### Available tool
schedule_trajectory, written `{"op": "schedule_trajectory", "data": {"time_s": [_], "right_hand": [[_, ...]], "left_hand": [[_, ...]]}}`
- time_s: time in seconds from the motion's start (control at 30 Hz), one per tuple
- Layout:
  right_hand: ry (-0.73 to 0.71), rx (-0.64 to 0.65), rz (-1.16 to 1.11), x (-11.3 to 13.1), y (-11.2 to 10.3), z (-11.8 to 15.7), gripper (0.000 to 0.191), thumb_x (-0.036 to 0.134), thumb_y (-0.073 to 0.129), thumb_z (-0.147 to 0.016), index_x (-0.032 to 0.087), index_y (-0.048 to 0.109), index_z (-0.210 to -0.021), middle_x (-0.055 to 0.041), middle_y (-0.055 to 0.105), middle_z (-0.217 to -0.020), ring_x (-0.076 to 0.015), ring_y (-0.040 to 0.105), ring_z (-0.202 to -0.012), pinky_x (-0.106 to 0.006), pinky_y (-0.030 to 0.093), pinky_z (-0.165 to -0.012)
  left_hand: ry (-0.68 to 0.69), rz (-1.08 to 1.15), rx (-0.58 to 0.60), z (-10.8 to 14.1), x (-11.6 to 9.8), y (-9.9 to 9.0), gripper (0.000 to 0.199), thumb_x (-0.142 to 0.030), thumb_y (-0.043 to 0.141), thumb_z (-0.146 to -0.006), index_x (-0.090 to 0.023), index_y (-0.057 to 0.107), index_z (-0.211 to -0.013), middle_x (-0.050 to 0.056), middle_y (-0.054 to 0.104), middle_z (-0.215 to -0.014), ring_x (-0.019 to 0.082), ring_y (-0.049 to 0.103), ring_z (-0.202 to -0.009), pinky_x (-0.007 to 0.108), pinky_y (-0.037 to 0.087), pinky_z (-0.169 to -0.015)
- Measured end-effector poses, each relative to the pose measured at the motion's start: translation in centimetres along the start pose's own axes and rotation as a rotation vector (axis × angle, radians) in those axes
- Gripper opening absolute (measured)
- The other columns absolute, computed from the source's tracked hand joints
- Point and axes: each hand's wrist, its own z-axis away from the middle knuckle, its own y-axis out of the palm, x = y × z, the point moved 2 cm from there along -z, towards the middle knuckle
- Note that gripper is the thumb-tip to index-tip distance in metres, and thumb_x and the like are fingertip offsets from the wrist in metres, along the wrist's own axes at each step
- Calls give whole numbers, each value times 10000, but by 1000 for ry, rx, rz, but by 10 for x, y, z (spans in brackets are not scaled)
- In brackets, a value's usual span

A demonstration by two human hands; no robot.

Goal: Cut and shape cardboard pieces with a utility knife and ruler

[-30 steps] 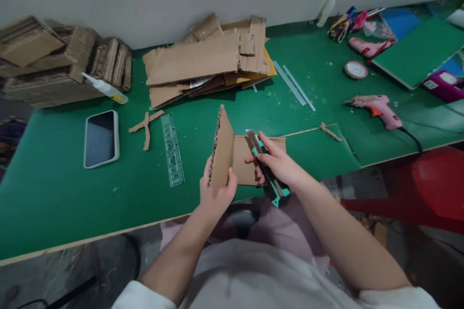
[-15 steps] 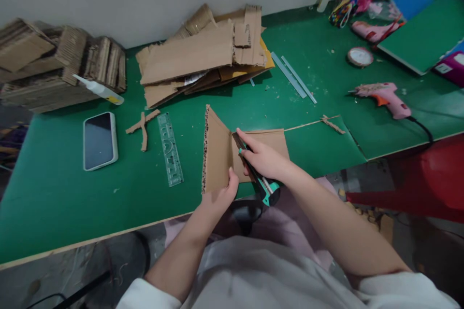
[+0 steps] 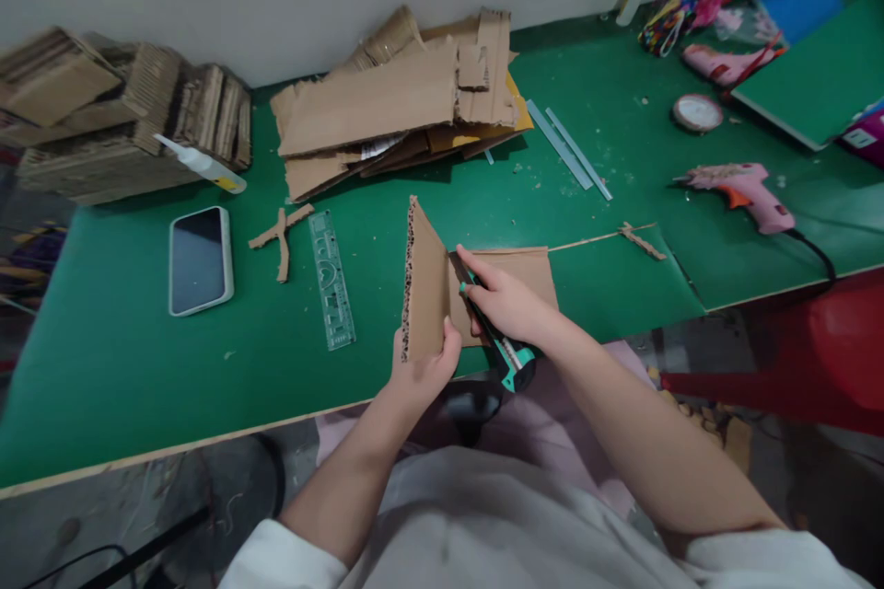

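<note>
Gripping the teal utility knife (image 3: pixel 501 342), your right hand (image 3: pixel 507 304) is closed round its handle with the forefinger laid along the top; the blade end runs into the crease of the folded cardboard piece (image 3: pixel 442 290) and is hidden there. Your left hand (image 3: pixel 423 370) pinches the raised flap at its near corner, thumb on the inner face, fingers behind. The other flap lies flat on the green table (image 3: pixel 124 359) at its near edge, just right of the fold.

Risks noted:
- Your left thumb sits close to the line of the cut; a slip along the crease toward you could reach it
- The flap is held at one corner only, so it may twist and drag the blade off line
- The piece lies at the table's near edge, over your lap; a blade breaking through could carry on toward your body

Left of the work lie a clear ruler (image 3: pixel 331 292) and a phone (image 3: pixel 200 259); a pink glue gun (image 3: pixel 742 193) lies well apart on the right, and a cardboard stack (image 3: pixel 393 110) at the far side
</note>
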Motion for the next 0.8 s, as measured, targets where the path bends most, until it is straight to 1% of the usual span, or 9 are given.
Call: {"op": "schedule_trajectory", "data": {"time_s": [0.13,0.23,0.3,0.37,0.43,0.57,0.63,0.7,0.8], "right_hand": [[24,-14,-8,3,3,-6,626,270,319,-894,316,86,-1473,22,590,-541,-164,610,-527,-245,446,-484],[7,-28,57,6,3,-7,624,261,320,-890,289,107,-1476,7,617,-575,-166,614,-544,-256,451,-518],[-21,-51,112,7,2,-6,617,265,329,-887,273,139,-1474,1,636,-597,-165,618,-572,-263,456,-561],[-41,-78,153,9,1,-6,614,268,339,-883,270,160,-1471,-4,654,-627,-165,622,-609,-264,454,-597],[-33,-83,176,10,1,-7,617,264,336,-883,273,152,-1472,-5,667,-650,-160,617,-604,-260,448,-598],[-18,-97,230,12,1,-8,613,256,332,-884,266,160,-1472,-37,703,-784,-140,599,-565,-257,440,-587],[-27,-109,259,13,0,-8,610,258,334,-881,256,177,-1470,-69,709,-887,-153,624,-636,-262,448,-612],[-34,-121,294,13,-1,-8,611,253,336,-874,249,190,-1468,-98,697,-998,-183,648,-770,-280,461,-665],[-54,-141,359,15,-2,-8,615,258,343,-868,233,204,-1466,-131,638,-1164,-226,628,-956,-320,467,-755]], "left_hand": [[2,82,66,-2,-1,0,270,-259,459,-811,-211,678,-961,34,730,-848,207,665,-910,352,515,-896],[-56,138,90,-2,-2,0,259,-249,465,-814,-227,660,-984,26,729,-846,214,667,-919,374,485,-947],[-90,188,92,-2,-3,0,271,-251,467,-814,-216,635,-1024,41,724,-887,217,664,-932,377,490,-942],[-114,250,91,-3,-4,-1,336,-249,477,-807,-191,582,-1120,69,705,-988,215,656,-961,363,501,-928],[-138,291,95,-3,-5,-2,427,-245,483,-802,-171,509,-1222,91,677,-1065,217,644,-995,361,502,-929],[-146,283,108,-2,-5,-2,498,-244,470,-812,-154,440,-1301,114,650,-1115,236,609,-1077,369,484,-959],[-141,281,93,-1,-4,0,560,-240,482,-803,-141,384,-1346,125,653,-1111,239,620,-1056,376,498,-938],[-141,296,79,0,-4,1,625,-230,499,-791,-139,321,-1383,133,651,-1121,240,637,-1021,390,512,-912],[-152,321,62,1,-3,2,659,-213,507,-782,-156,287,-1401,140,603,-1216,246,618,-1062,394,507,-921]]}}
